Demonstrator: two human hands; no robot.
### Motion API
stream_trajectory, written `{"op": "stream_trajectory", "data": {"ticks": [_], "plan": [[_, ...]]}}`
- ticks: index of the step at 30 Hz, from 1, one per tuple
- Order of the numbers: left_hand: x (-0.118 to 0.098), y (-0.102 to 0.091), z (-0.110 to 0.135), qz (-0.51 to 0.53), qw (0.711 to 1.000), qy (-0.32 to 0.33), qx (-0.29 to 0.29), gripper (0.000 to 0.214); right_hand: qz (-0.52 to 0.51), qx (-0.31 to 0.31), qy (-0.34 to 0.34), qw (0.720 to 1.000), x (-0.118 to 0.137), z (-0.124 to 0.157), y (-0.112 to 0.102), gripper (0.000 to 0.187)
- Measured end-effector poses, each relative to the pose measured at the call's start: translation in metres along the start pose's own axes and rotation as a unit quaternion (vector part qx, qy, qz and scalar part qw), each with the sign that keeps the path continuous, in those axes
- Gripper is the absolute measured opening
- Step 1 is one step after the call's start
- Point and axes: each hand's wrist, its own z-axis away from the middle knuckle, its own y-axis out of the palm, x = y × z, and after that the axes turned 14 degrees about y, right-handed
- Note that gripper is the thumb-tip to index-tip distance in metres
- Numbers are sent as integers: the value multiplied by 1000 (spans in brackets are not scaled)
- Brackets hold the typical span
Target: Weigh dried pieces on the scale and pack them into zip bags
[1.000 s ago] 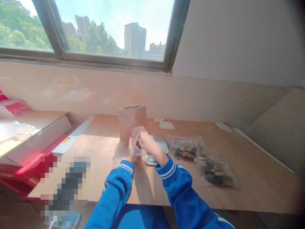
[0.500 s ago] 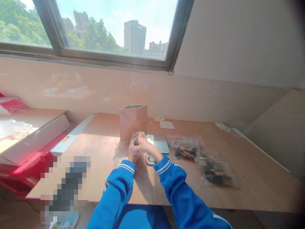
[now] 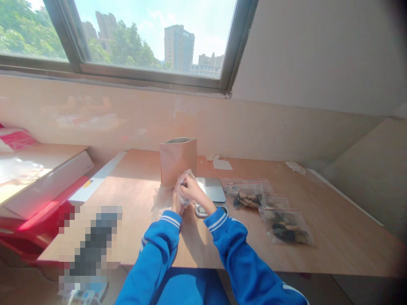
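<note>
Between my hands is a clear plastic bag [image 3: 187, 176] with something dark in it. My left hand [image 3: 178, 202] is closed round the bag's lower part. My right hand [image 3: 194, 191] pinches at the bag's opening, its fingertips partly hidden by the film. Just behind stands an upright brown paper bag [image 3: 174, 163] with its top open. To the right of my hands lies a kitchen scale [image 3: 212, 189] with a silver plate, its display partly covered by my forearm. Other clear plastic bags [image 3: 159, 200] lie flat to the left of my hands.
Filled zip bags with dark and tan dried pieces lie to the right, one behind [image 3: 246, 197] and one nearer [image 3: 289, 228]. White paper [image 3: 222, 164] lies near the wall. A second table [image 3: 63, 153] stands at the left, beside something red [image 3: 41, 218].
The plastic bag's opening stands up a little higher now, and my right hand's fingers have shifted at it. My left hand keeps its hold. The view has tilted slightly.
</note>
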Motion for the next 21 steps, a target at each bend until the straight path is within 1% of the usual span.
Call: {"op": "stream_trajectory", "data": {"ticks": [2,5,7,9,12,15,18,21], "plan": [[-1,2,2,17,1000,9,-12,19,-25,-2,-12,1000,3,1,-7,16],[-1,3,3,46,999,18,-2,27,-52,-5,-54,997,6,0,-14,15],[-1,3,3,72,997,15,1,31,-68,-13,-66,995,5,-2,-16,17],[0,3,3,94,996,11,0,35,-87,-16,-56,994,4,-3,-17,18],[0,3,2,111,994,5,-5,43,-133,1,-20,991,3,-1,-21,19],[2,1,1,102,995,7,-2,49,-198,3,-14,980,10,-3,-33,22],[6,-2,1,77,997,15,14,60,-234,-47,-65,969,31,-20,-52,26],[11,-6,1,48,998,18,28,68,-232,-120,-162,952,63,-57,-71,26]]}}
